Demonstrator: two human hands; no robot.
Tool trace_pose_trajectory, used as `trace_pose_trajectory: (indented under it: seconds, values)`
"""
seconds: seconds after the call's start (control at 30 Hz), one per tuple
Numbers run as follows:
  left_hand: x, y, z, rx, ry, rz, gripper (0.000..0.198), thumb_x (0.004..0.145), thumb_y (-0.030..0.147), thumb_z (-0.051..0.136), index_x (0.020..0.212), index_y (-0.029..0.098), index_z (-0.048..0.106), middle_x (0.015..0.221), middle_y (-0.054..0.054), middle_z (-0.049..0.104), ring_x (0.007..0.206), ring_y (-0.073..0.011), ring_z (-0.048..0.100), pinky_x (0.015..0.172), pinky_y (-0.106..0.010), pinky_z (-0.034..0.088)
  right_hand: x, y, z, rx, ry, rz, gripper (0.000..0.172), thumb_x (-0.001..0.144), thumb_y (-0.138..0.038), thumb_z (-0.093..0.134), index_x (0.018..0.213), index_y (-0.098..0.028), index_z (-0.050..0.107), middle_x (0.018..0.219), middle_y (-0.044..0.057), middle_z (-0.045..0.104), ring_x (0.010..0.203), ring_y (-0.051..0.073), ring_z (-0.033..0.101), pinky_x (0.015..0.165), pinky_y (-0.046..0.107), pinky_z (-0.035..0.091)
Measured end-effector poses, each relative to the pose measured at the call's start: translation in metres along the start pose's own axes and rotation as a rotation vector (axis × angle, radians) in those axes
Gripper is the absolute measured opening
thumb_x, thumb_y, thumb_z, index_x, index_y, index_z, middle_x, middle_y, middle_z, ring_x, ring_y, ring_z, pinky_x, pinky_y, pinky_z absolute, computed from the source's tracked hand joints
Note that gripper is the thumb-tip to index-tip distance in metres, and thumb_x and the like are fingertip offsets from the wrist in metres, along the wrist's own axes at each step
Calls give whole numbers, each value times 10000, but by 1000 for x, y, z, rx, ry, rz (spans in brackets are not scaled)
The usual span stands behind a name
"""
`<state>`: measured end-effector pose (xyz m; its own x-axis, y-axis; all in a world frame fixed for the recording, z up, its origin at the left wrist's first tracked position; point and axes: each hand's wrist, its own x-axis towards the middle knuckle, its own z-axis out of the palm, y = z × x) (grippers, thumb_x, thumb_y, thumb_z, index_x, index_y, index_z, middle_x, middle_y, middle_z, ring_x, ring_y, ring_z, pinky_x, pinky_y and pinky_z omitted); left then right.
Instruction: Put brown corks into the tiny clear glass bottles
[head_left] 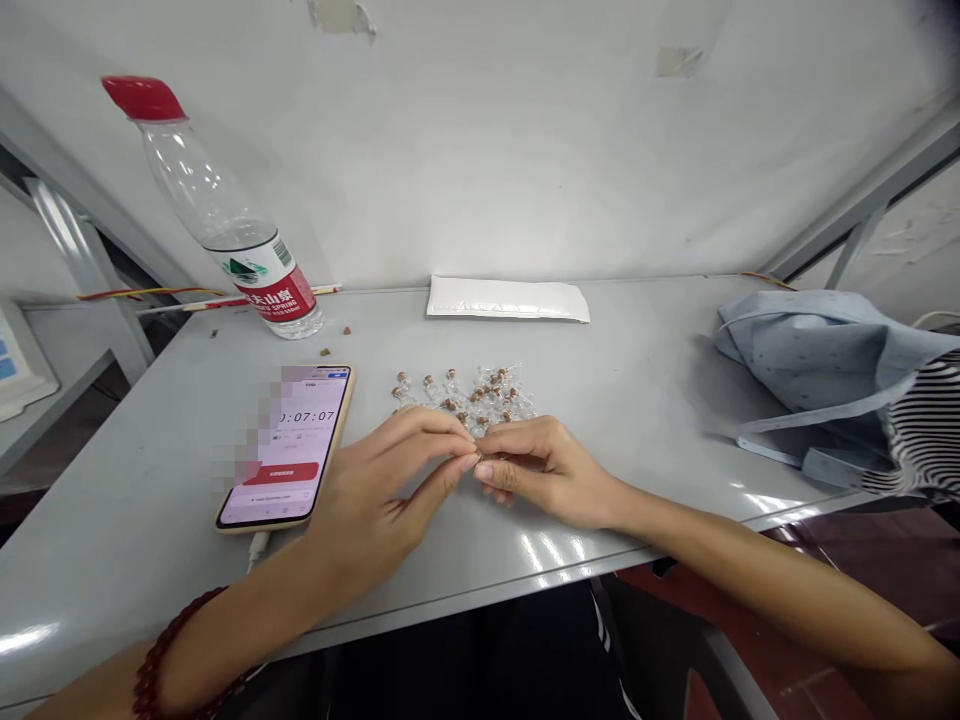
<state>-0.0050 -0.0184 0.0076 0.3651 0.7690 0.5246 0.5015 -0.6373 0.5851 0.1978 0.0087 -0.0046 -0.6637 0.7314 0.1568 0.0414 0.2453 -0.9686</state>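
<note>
My left hand and my right hand meet fingertip to fingertip over the front of the table. Between the left thumb and fingers is a tiny brown cork, only a sliver of it showing. The right thumb and fingers are closed around what looks like a tiny glass bottle, mostly hidden by them. Just beyond the hands lies a loose pile of tiny clear glass bottles with brown corks; several lie apart at its left side.
A phone with a timer lies left of my hands, cable attached. Behind it stands a red-capped water bottle, with two brown bits nearby. A white packet lies by the wall. Pale blue fabric sits at the right.
</note>
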Motion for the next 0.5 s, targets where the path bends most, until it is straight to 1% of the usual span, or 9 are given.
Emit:
trace_pose_trajectory:
  seconds: [0.1, 0.23, 0.4, 0.5]
  values:
    - [1, 0, -1, 10, -11, 103, 168, 924, 98, 593, 952, 237, 683, 959, -18, 712, 886, -143, 682, 799, -264, 567, -1, -1, -3, 72, -23, 22, 260, 940, -328, 623, 752, -154, 662, 616, -40, 521, 583, 85, 468, 561, 229, 378]
    - [2, 0, -3, -18, -62, 142, 251, 926, 59, 543, 1053, 231, 673, 1044, -34, 705, 965, -145, 672, 843, -270, 555, -3, 1, -6, 144, -40, 80, 310, 948, -387, 601, 749, -153, 647, 637, -35, 523, 565, 79, 433, 546, 233, 345]
    - [-1, -7, 1, -57, -131, 152, 181, 908, 60, 543, 919, 214, 637, 927, -10, 680, 837, -119, 656, 762, -237, 551, -2, 9, -2, 128, -135, 134, 334, 920, -441, 623, 759, -149, 647, 665, -18, 565, 597, 91, 456, 565, 244, 353]
    - [-3, -13, 3, -21, -140, 187, 184, 908, 66, 546, 981, 216, 624, 944, -17, 672, 831, -121, 645, 748, -233, 546, 0, 11, -3, 116, -170, 170, 338, 917, -445, 624, 766, -143, 653, 666, -18, 560, 591, 87, 439, 555, 246, 342]
